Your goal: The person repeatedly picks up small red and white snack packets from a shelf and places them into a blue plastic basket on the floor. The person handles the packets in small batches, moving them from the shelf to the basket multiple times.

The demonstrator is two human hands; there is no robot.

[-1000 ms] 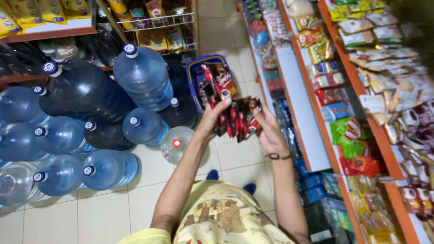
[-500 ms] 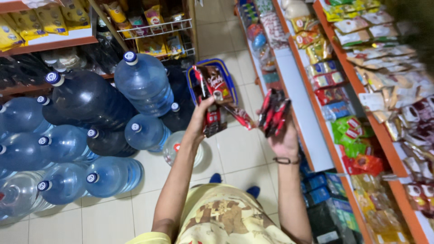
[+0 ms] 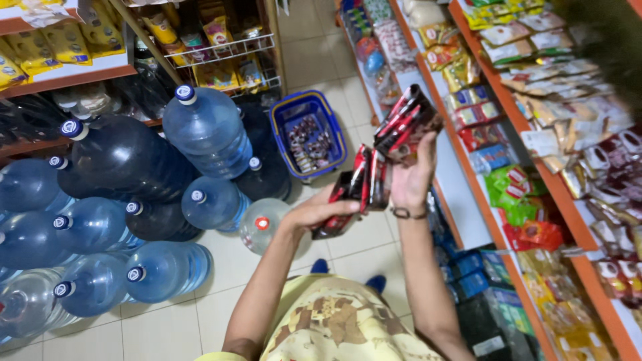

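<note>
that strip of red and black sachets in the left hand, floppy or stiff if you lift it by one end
Probably floppy: the sachet strip hangs and bends below the left hand. Likely light, since the right hand lifts a similar bundle high on its own. The glossy film looks slippery, so packets may slide.

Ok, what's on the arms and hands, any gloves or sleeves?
No gloves: both the left hand and right hand are bare, and both forearms are uncovered. A thin dark band circles the right wrist. The yellow patterned shirt looks short-sleeved.
</note>
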